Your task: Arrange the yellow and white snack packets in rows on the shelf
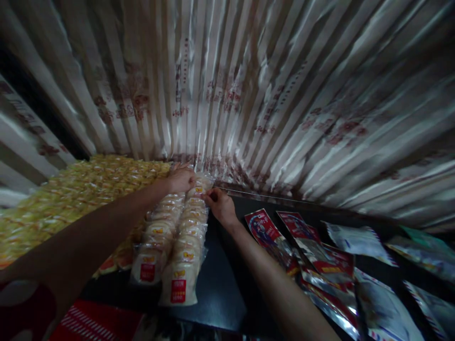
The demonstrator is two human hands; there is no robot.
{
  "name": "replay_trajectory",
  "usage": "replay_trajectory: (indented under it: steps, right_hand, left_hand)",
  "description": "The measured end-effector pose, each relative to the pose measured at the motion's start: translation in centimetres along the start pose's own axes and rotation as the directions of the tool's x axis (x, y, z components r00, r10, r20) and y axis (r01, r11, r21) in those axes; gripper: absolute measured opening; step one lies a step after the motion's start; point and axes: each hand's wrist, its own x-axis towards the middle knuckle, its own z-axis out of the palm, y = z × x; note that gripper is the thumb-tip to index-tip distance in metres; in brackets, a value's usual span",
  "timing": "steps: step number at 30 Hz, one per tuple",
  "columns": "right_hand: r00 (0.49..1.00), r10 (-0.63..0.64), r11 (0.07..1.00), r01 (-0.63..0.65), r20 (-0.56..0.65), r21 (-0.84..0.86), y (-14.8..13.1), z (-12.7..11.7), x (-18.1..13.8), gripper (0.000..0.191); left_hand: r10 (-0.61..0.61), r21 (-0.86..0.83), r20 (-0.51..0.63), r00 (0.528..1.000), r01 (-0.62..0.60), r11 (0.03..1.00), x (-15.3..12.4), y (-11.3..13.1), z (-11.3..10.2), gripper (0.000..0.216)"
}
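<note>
Two rows of pale, round, flat food in clear wrappers with red and yellow labels run along a dark table; the right row's near packet and the left row's near packet lean at the front. At the far end of the right row, my left hand bends over a clear-wrapped packet, its fingertips partly hidden. My right hand is closed, thumb and finger pinching that packet's right edge.
Many yellow-wrapped packets fill the left side. Red pouches and white bags lie on the right. Pleated, printed plastic sheeting rises behind the table. Something red is below the front edge.
</note>
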Motion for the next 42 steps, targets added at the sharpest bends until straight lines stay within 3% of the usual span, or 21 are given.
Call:
replay_trajectory:
  steps: [6,11,16,20,26,31,38,42]
  right_hand:
    - [0.999,0.019,0.997,-0.021,0.036,0.077,0.0,0.2,0.2,0.011]
    - [1.000,-0.010,0.985,0.015,-0.030,0.174,-0.1,0.5,0.2,0.011]
    - [0.994,0.019,0.996,-0.009,-0.109,0.092,-0.8,0.5,0.2,0.009]
    - [0.989,0.040,0.999,-0.034,-0.140,0.041,-1.0,0.7,0.4,0.010]
    - [0.977,0.036,0.999,-0.028,-0.211,0.040,0.0,0.6,-0.9,0.019]
    - [1.000,0.021,0.997,-0.019,-0.017,0.078,0.9,0.2,-2.4,0.026]
    - [0.990,0.007,0.973,-0.039,0.141,0.228,1.3,0.1,-1.6,0.016]
    - [0.995,-0.010,0.970,-0.015,0.098,0.244,0.9,0.0,-1.5,0.010]
  left_hand:
    - [0.013,-0.004,-0.005,1.000,-0.013,1.000,-0.1,-0.3,0.2,0.013]
    - [0.015,0.021,0.012,1.000,-0.015,1.000,-0.3,-0.1,-0.1,0.015]
    - [0.015,0.017,-0.007,1.000,-0.015,1.000,-0.8,0.2,-0.4,0.025]
    - [0.118,0.022,-0.085,0.989,-0.116,0.993,-1.5,0.3,-0.2,0.031]
    - [0.180,0.083,-0.067,0.981,-0.174,0.981,-1.6,0.9,0.3,0.012]
    - [0.154,0.075,-0.053,0.987,-0.149,0.986,-1.6,1.1,0.5,0.012]
    - [0.147,0.087,-0.055,0.988,-0.142,0.986,-1.9,1.2,0.3,0.011]
    - [0.118,0.067,-0.091,0.989,-0.112,0.991,-1.9,1.3,0.6,0.017]
